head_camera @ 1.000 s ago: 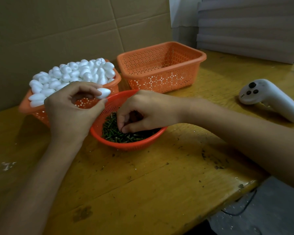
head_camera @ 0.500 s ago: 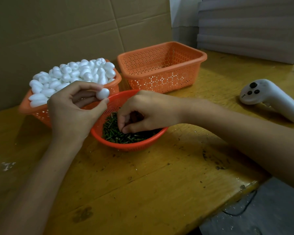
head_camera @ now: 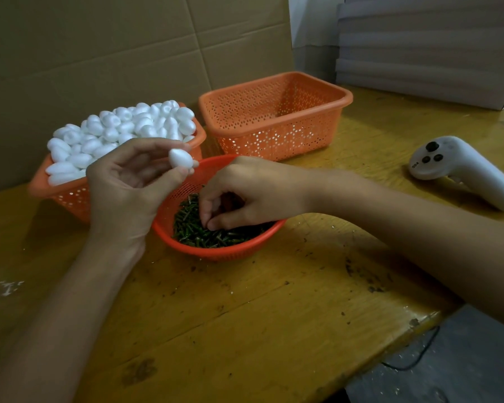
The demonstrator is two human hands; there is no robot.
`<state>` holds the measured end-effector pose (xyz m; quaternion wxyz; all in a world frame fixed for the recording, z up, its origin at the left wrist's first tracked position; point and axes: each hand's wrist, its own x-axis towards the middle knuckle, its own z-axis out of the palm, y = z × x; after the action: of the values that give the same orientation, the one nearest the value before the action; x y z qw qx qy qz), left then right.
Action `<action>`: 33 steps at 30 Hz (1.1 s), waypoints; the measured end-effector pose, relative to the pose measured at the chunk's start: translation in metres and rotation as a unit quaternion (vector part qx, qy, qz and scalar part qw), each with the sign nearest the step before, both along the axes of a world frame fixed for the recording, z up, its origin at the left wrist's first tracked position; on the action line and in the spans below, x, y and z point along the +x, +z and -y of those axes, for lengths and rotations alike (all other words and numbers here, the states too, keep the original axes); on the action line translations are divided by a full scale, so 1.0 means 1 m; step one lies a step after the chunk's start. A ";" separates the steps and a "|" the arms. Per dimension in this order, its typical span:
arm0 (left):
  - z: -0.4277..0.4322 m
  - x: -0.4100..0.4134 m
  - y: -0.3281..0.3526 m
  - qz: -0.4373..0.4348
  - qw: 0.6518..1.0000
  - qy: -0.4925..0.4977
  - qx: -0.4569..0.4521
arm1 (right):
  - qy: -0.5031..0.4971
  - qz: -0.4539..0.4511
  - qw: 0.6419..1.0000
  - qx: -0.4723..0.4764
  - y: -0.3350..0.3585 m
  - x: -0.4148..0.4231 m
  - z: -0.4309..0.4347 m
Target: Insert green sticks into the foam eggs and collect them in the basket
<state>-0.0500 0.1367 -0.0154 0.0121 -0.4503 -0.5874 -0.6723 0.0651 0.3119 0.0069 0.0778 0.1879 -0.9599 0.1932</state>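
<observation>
My left hand [head_camera: 125, 187] pinches one white foam egg [head_camera: 180, 159] between thumb and fingertips, just above the left rim of a round orange bowl [head_camera: 169, 228]. The bowl holds a heap of short green sticks [head_camera: 192, 231]. My right hand [head_camera: 245, 193] reaches into the bowl, its thumb and forefinger pinched together down among the sticks. Behind on the left an orange basket [head_camera: 67, 196] is piled with several white foam eggs [head_camera: 122, 129]. A second orange basket [head_camera: 277, 117] stands behind the bowl with nothing visible inside.
A white hand controller [head_camera: 460, 170] lies on the wooden table [head_camera: 245, 315] at the right. A cardboard wall [head_camera: 99, 53] stands behind the baskets. Stacked grey sheets [head_camera: 425, 48] sit at the back right. The table edge drops off at the lower right.
My left hand turned the egg and lifted it slightly, its tip now pointing up-left. My right hand stayed in the bowl, its fingers shifting among the sticks.
</observation>
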 end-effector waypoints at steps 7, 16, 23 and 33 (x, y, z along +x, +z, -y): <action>0.002 -0.003 0.002 0.050 0.999 -0.013 0.015 | 0.001 0.001 1.000 -0.002 0.000 0.000 0.000; 0.002 -0.004 0.000 0.037 0.999 -0.010 0.017 | 0.002 0.001 1.000 -0.005 -0.001 -0.001 -0.001; 0.002 -0.006 0.001 0.034 0.999 -0.018 0.011 | -0.003 0.004 1.000 -0.008 0.001 0.001 0.000; 0.002 -0.003 0.001 0.019 0.999 -0.038 0.015 | -0.015 0.012 1.000 -0.009 0.001 0.002 0.001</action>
<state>-0.0526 0.1346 -0.0143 -0.0184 -0.4592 -0.5597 -0.6895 0.0668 0.3112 0.0078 0.0711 0.1701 -0.9617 0.2030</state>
